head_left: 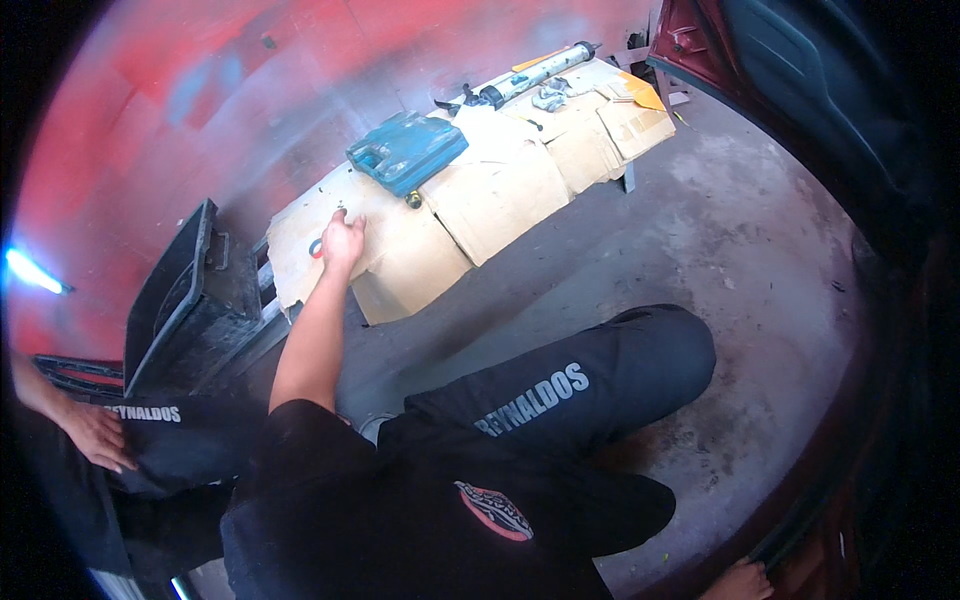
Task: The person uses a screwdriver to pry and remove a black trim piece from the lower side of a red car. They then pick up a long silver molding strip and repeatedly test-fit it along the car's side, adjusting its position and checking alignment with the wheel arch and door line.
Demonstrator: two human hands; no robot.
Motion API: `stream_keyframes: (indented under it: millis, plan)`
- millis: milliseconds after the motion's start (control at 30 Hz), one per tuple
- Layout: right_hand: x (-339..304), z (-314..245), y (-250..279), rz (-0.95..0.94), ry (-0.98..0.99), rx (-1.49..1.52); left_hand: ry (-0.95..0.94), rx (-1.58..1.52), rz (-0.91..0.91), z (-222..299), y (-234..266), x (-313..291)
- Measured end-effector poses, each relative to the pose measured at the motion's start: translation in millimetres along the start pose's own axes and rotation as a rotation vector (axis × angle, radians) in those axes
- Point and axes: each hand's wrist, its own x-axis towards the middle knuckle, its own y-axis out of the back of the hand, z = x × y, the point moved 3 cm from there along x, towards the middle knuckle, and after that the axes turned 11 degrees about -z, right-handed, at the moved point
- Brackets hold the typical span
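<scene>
The left hand (343,240) is over the near left part of the cardboard (500,195), a little above left of the frame's centre. Its fingertips point toward the top of the frame, at some small dark bits (341,204). The fingers look partly bent and the thumb stands a little apart; whether they pinch anything, I cannot tell. A small ring (317,250) lies on the cardboard just left of this hand.

The right hand (742,582) is at the bottom edge, right of centre, partly cut off, by the dark edge of a red panel (815,570). Its fingers look curled, but I cannot tell how firmly they hold that edge.

On the cardboard, upper centre, lies a blue case (415,150), a yellow-and-black piece (413,200) by its near corner. Farther toward upper right lie a caulking gun (535,78) and a crumpled grey rag (550,96). A black bin (215,290) stands at left. A co-worker's hand (97,435) rests on dark trousers (165,440) at lower left.
</scene>
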Motion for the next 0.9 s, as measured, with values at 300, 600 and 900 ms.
stream_keyframes:
  millis: [300,600,900]
  plan:
    - [-5.9,6.7,15.7,0.08,-0.047,0.009,0.468,-1.424,-0.3,73.8,-13.9,66.4]
    - [-17.0,8.7,50.6,-0.109,0.106,-0.135,0.575,-1.829,-0.033,83.2,-39.6,105.9]
    - [-33.0,5.6,18.3,-0.017,0.147,-0.092,0.588,-1.681,-0.171,116.9,-41.2,131.0]
